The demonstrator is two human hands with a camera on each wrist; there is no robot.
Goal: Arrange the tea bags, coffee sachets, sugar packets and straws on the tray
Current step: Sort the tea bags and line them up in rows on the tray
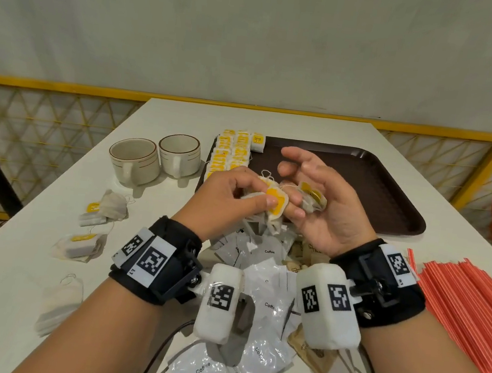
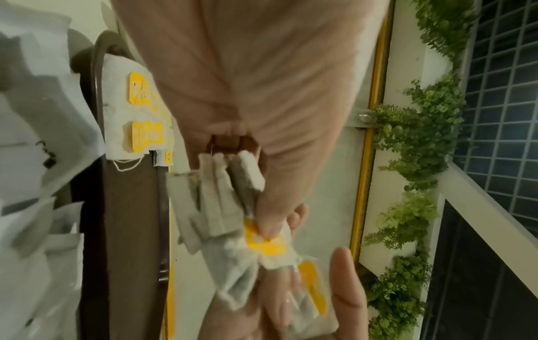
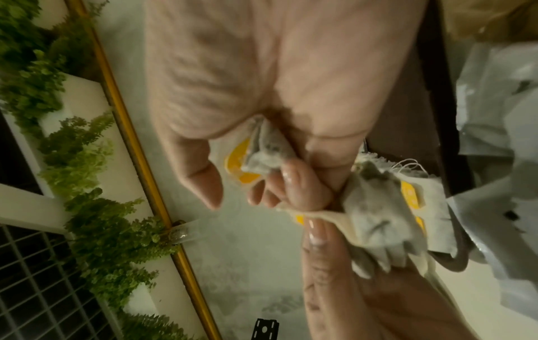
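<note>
Pinching tea bags (image 1: 274, 200): left hand (image 1: 222, 195) | right hand (image 1: 326, 202) cupping another (head view: tray (image 1: 393, 186))

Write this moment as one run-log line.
left hand: pinches tea bag bunch | right hand: holds another tea bag | tray: tea bags only, far-left corner

Left hand (image 1: 231, 194) pinching; right hand (image 1: 320, 201) palm-up, seemingly cupped, fingers loose.

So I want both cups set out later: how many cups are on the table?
2. Both stand left of the tray: one cup nearer the person, the other cup right of it, beside the tray's left edge. None looks hidden.
</note>
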